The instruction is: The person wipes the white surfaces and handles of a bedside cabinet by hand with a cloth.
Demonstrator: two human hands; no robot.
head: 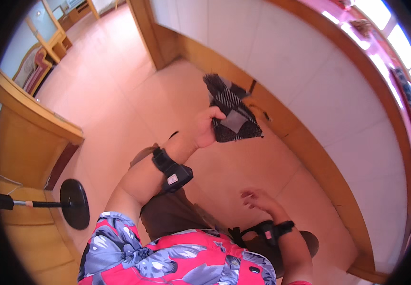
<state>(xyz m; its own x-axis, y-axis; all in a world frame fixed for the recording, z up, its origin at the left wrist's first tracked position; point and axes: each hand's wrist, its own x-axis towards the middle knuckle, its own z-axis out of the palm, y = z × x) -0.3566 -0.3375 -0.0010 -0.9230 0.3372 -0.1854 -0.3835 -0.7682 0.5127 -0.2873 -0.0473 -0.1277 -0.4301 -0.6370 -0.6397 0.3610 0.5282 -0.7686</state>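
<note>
My left hand (207,128) reaches forward over the tiled floor and grips a folded dark patterned cloth (234,121) by its near edge, thumb on top. The cloth has grey diamond patches and black-and-white stripes, and its far end stands out close to the wooden skirting. My right hand (259,200) hangs lower at the right, over the floor, with its fingers loosely curled and apart and nothing in them. A black device is strapped to each forearm.
A white tiled wall face with a wooden baseboard (298,131) curves along the right. At the left are a wooden door frame (41,110), a wooden panel and a stand with a round black base (74,204). A cushioned wooden seat (34,71) shows through the opening at upper left.
</note>
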